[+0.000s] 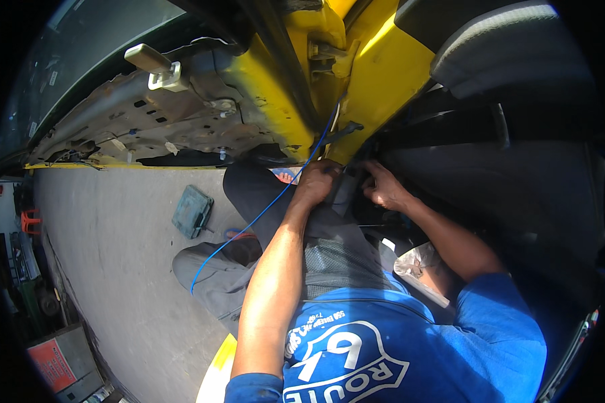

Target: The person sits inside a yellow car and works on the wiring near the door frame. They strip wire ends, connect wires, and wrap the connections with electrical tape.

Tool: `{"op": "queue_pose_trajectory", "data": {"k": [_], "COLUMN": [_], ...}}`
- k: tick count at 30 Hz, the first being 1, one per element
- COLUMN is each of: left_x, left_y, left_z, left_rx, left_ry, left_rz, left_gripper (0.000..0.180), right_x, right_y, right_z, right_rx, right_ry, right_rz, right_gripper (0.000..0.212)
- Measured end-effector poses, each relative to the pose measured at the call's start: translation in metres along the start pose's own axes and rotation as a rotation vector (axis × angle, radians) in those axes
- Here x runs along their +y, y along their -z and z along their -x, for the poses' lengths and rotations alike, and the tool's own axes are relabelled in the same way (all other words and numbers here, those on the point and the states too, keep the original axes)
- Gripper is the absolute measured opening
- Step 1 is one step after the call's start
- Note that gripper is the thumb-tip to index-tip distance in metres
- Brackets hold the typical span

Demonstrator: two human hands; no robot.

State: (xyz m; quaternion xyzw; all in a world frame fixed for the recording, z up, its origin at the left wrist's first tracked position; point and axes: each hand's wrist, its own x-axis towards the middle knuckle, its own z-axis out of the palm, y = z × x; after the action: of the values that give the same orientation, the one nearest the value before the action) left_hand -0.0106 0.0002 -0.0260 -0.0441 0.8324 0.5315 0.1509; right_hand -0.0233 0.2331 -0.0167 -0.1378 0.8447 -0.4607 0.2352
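Note:
I sit in the doorway of a yellow car. My left hand [319, 181] is closed at the foot of the yellow door pillar [376, 87], by the dark sill trim [343, 190]; whatever its fingers hold is hidden. Across from it, my right hand [387, 186] reaches toward the same trim, index finger and thumb apart. A thin blue wire [269, 205] comes down from the door hinge area, passes beside my left hand and trails over my leg. A dark door check strap [343, 132] sticks out just above both hands.
The opened door, its bare metal inner panel [188, 124] showing, spans the upper left. A pale-jawed part with a brown handle [165, 72] is fixed to it. A teal tool case [192, 211] lies on the concrete floor [114, 235]. A grey seat [517, 50] is upper right.

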Motion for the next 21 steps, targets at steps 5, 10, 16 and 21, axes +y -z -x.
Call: {"op": "queue_pose_trajectory", "data": {"k": [5, 10, 16, 21], "left_x": [-0.002, -0.003, -0.002, 0.001], "left_y": [0.001, -0.001, -0.002, -0.001], "left_z": [-0.003, -0.003, -0.002, 0.0], "left_rx": [-0.064, 0.01, 0.064, 0.042], "left_ry": [0.08, 0.079, 0.014, 0.019], "left_rz": [0.149, 0.067, 0.051, -0.022], "left_gripper": [0.034, 0.028, 0.025, 0.026], "right_x": [0.001, 0.0, 0.004, 0.032], "right_y": [-0.009, -0.005, -0.012, -0.005], "right_z": [-0.001, 0.002, 0.002, -0.009], "right_rx": [0.054, 0.098, -0.027, -0.207], "right_ry": [0.074, 0.11, -0.103, -0.554], "right_rz": [0.043, 0.065, -0.496, -1.207], "right_gripper": [0.056, 0.048, 0.032, 0.033]}}
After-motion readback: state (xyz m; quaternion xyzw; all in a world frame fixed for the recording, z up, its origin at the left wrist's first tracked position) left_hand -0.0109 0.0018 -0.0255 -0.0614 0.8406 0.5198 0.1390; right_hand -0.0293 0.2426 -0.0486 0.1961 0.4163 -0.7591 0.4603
